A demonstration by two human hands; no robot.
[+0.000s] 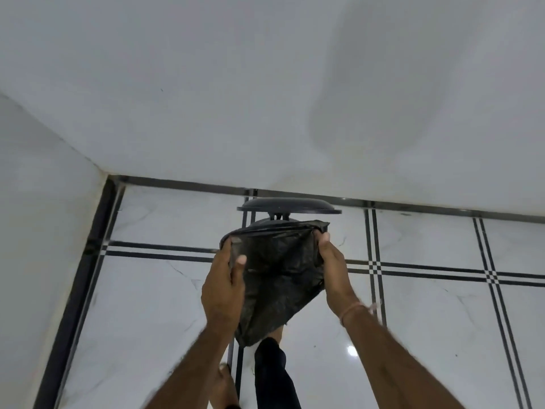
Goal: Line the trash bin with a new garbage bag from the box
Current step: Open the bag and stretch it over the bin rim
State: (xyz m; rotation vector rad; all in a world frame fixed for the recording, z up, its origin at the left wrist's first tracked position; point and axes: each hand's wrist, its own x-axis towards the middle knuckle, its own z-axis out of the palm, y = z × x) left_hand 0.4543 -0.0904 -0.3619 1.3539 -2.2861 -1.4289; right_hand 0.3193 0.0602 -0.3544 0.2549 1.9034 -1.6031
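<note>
A black garbage bag [277, 276] hangs spread between my two hands, its mouth held wide at the top. My left hand [225, 286] grips the bag's left edge, thumb on the front. My right hand [331, 267] pinches the right corner of the mouth. Behind the bag stands the dark trash bin [269, 222], mostly hidden by it, with its round lid [289, 206] raised against the wall. The box is not in view.
The bin stands against a white wall [265, 98] on a glossy white tiled floor [427, 305] with black double lines. A second wall [38, 231] closes the left side. My leg in dark trousers [272, 376] and a bare foot [225, 385] are below the bag.
</note>
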